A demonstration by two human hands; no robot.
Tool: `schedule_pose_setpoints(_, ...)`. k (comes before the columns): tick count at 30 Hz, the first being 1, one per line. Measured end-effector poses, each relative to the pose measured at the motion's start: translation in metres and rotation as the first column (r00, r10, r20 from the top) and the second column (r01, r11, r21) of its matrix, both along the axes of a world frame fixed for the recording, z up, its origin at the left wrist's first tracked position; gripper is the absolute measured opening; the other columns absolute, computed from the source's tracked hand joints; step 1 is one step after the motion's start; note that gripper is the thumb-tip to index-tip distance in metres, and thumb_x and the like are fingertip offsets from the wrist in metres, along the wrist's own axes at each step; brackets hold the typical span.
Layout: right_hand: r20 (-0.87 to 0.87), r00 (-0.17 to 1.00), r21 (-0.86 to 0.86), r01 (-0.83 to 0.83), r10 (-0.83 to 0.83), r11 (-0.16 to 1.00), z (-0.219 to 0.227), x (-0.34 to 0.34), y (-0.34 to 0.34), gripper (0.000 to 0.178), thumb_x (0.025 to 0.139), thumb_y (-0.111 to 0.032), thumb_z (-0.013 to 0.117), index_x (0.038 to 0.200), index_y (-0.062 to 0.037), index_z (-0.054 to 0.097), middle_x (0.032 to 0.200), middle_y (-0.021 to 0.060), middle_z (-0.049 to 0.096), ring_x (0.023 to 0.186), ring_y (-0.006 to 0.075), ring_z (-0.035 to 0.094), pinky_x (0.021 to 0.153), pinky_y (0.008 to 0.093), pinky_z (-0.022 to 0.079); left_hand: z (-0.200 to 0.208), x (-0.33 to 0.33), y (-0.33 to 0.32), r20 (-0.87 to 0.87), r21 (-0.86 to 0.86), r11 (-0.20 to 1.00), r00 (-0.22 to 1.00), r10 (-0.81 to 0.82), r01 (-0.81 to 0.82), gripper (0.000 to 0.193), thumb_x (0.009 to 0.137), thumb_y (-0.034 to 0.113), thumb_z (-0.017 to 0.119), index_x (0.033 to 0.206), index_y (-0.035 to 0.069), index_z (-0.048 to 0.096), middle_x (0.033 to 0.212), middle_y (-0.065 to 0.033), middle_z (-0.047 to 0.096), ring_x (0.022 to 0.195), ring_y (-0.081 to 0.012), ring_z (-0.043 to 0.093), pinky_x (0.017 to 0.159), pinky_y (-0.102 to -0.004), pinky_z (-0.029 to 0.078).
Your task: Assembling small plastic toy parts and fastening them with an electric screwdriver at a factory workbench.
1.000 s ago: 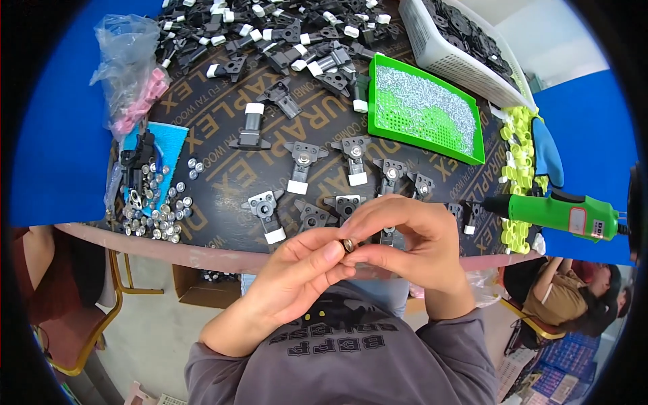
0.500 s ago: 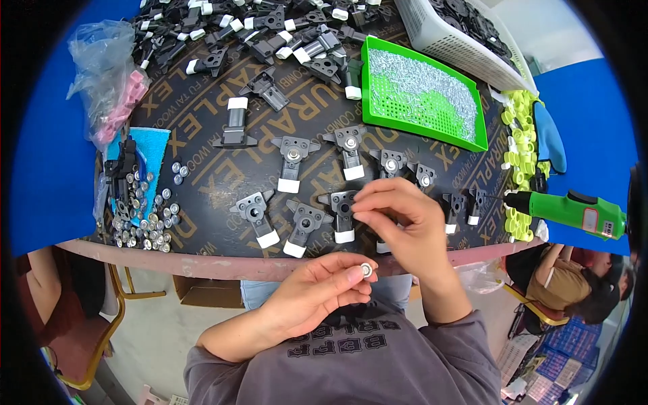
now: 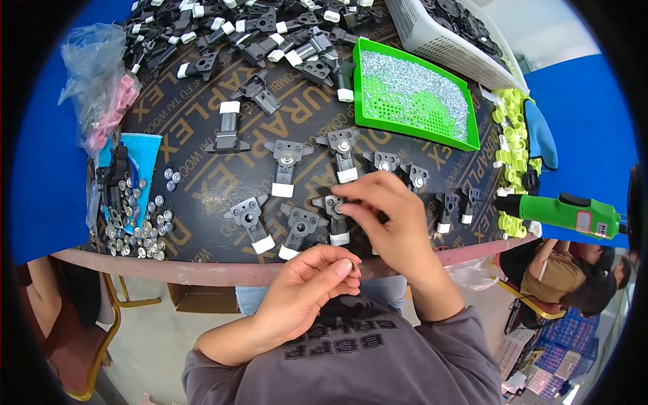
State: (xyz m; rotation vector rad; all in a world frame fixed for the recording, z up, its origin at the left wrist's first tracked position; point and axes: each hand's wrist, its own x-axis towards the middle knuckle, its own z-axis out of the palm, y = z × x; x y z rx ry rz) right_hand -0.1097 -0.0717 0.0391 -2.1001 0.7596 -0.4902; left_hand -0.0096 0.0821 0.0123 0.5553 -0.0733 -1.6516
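Observation:
My left hand [image 3: 304, 289] is closed near the table's front edge, pinching a small round metal piece [image 3: 354, 266] between thumb and fingers. Over the front row of black plastic brackets, thumb and forefinger of my right hand [image 3: 398, 223] come together at the hole of a white-ended bracket [image 3: 337, 236]. A silvery round piece [image 3: 339, 209] shows at those fingertips, partly covered. Left of it lie two brackets with bare holes, one bracket [image 3: 301, 226] beside another bracket [image 3: 250, 219]. Behind, a bracket [image 3: 283, 169] and its neighbour [image 3: 345, 158] carry round metal pieces in their centres.
A green tray [image 3: 412, 138] of small screws stands at the back right, before a white basket [image 3: 439, 50] of black parts. Loose metal rounds [image 3: 145, 233] lie at left by a blue cloth [image 3: 150, 152]. A green power screwdriver [image 3: 567, 214] sits at right, near yellow-green plastic parts [image 3: 511, 145].
My right hand has moved slightly left and down onto the bracket, where a silvery round now shows at the hole. My left hand has turned its metal piece edge-on. The whole view has shifted slightly.

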Motion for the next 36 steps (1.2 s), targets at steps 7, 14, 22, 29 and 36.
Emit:
schedule_pose_setpoints(7,0.251,0.933,0.174,-0.305,0.258,0.936,0.023,-0.031,-0.006,0.025,0.069,-0.005,0.084,0.092,-0.0037,0.074,0.089,0.0065,0.067,0.077,0.0165,0.063,0.063,0.026,0.048,-0.004,0.001,0.013,0.046,-0.064,0.997,0.999,-0.03,0.033,0.013,0.097,0.009,0.059,0.107,0.0,0.06,0.097,-0.0061,0.063,0.089,-0.013,0.063,0.084,-0.0287,0.052)
schedule_pose_setpoints(14,0.239,0.898,0.174,-0.413,0.369,0.894,0.024,-0.029,0.015,0.025,0.062,-0.004,0.087,0.084,-0.002,0.073,0.083,0.0082,0.067,0.071,0.0193,0.062,0.062,0.03,0.048,-0.003,0.001,0.021,0.017,-0.044,0.997,0.998,-0.055,0.056,0.011,0.097,0.01,0.061,0.103,0.001,0.058,0.095,-0.0042,0.061,0.083,-0.0103,0.057,0.075,-0.0252,0.046)
schedule_pose_setpoints(22,0.081,0.954,0.058,-0.295,0.29,0.954,0.014,0.012,0.011,0.011,0.075,-0.004,0.079,0.08,-0.0036,0.069,0.078,0.0049,0.064,0.068,0.0171,0.059,0.058,0.0283,0.044,0.01,0.022,0.04,0.121,0.034,0.999,0.992,0.035,-0.039,0.023,0.103,0.015,0.041,0.119,0.001,0.05,0.093,-0.0065,0.051,0.082,-0.014,0.048,0.074,-0.0277,0.041)
schedule_pose_setpoints(29,-0.076,0.969,-0.232,-0.247,0.236,0.941,0.005,0.026,0.021,0.014,0.079,-0.008,0.074,0.083,-0.0032,0.062,0.079,0.0092,0.056,0.077,0.029,0.055,0.066,0.0385,0.044,0.009,0.038,0.055,0.231,0.026,0.994,0.968,0.093,-0.102,0.022,0.103,0.008,0.04,0.122,-0.001,0.045,0.121,-0.02,0.056,0.111,-0.0301,0.061,0.096,-0.0408,0.049)
schedule_pose_setpoints(36,-0.114,0.974,-0.26,-0.22,0.196,0.94,0.023,0.012,0.016,0.012,0.079,-0.009,0.073,0.083,-0.0041,0.063,0.082,0.0092,0.055,0.079,0.0298,0.053,0.067,0.0395,0.044,0.012,0.052,0.059,0.385,0.007,0.986,0.911,0.15,-0.165,0.026,0.103,0.012,0.041,0.125,-0.001,0.042,0.13,-0.0305,0.054,0.108,-0.0369,0.065,0.089,-0.0419,0.056)
